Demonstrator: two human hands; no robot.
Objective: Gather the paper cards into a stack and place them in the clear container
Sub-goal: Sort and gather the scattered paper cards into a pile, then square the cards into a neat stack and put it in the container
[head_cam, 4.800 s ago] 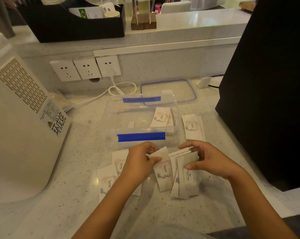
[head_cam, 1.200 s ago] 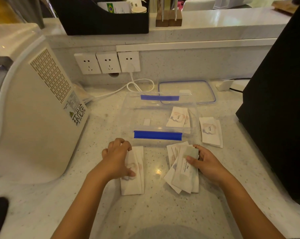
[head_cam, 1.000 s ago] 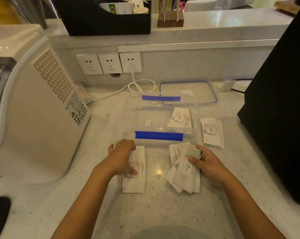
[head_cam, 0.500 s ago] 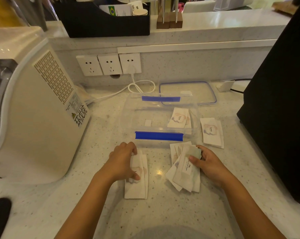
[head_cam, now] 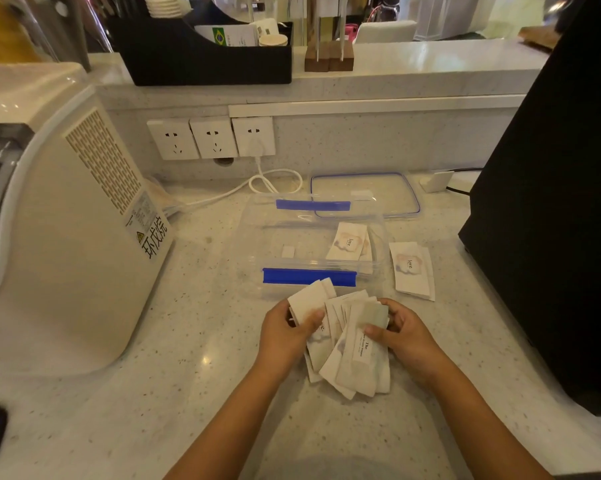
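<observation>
The left hand (head_cam: 285, 332) and right hand (head_cam: 401, 336) both grip a fanned bunch of cards (head_cam: 347, 344) (edges uneven) over the table (head_cam: 188, 393), just before the container (head_cam: 313, 247).

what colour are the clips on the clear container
Blue. Both latch clips on the clear container are solid blue, seen in the head view, the only one.
</observation>
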